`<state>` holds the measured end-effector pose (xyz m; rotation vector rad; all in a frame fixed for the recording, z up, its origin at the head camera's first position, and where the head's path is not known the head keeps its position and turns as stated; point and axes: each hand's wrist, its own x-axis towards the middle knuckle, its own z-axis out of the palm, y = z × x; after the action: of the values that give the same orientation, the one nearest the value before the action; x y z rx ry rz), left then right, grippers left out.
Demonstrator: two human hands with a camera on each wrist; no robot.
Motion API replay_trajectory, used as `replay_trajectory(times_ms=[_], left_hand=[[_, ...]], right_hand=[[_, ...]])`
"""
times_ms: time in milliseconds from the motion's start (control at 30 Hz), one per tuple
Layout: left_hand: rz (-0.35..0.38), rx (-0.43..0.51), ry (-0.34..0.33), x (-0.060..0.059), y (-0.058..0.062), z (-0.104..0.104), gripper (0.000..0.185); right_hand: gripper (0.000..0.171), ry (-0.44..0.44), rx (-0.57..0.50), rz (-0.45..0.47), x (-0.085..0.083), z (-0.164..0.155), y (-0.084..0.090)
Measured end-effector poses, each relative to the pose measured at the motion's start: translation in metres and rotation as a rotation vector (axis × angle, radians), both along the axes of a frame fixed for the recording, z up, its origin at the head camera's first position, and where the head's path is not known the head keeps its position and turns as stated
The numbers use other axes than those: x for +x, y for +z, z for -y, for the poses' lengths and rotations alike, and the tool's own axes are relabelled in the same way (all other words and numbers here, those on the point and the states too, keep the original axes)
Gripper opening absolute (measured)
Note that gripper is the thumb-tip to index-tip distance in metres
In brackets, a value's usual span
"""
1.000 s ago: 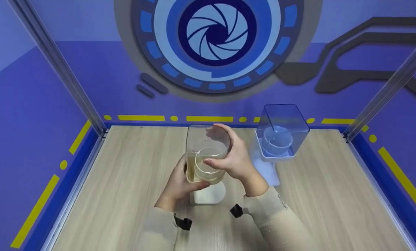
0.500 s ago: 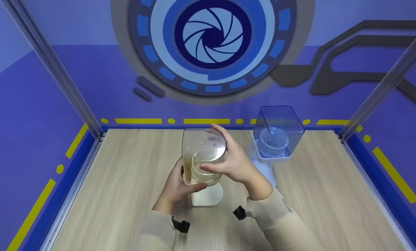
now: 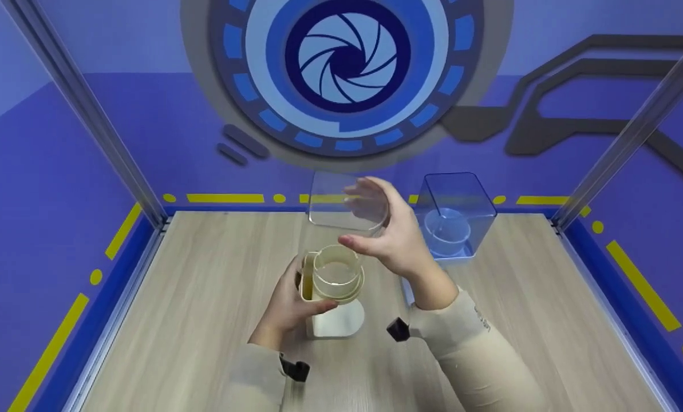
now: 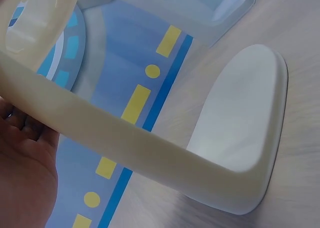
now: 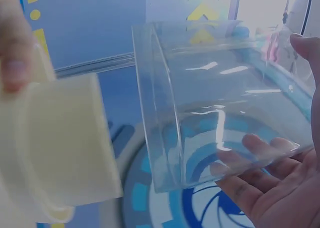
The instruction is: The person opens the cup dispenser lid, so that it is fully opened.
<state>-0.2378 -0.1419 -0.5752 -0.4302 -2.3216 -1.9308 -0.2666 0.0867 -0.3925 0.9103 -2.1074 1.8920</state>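
Your left hand (image 3: 292, 300) grips the cream stand (image 3: 330, 286) by its upper part, its foot on the tabletop (image 3: 192, 320); if you loosen, the top-heavy stand could tip. Your right hand (image 3: 395, 243) holds the clear cover (image 3: 347, 200) in the air just above the stand, fingers curled round its far wall, wrist bent up. Smooth plastic could slip, or swing into the blue dispenser (image 3: 456, 217) just beside it.

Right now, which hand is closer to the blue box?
The right hand. It holds the clear cover up just beside the blue box. The left hand grips the cream stand, farther away.
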Motion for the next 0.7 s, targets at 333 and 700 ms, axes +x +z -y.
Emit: replay_trajectory(times_ms=[333, 700], left_hand=[[-0.007, 0.013, 0.01, -0.001, 0.001, -0.001, 0.107], [0.004, 0.022, 0.013, -0.001, -0.001, -0.001, 0.114]], right_hand=[[0.092, -0.226, -0.03, -0.036, -0.038, 0.014, 0.009], [0.105, -0.391, -0.004, 0.104, -0.08, 0.024, -0.041]])
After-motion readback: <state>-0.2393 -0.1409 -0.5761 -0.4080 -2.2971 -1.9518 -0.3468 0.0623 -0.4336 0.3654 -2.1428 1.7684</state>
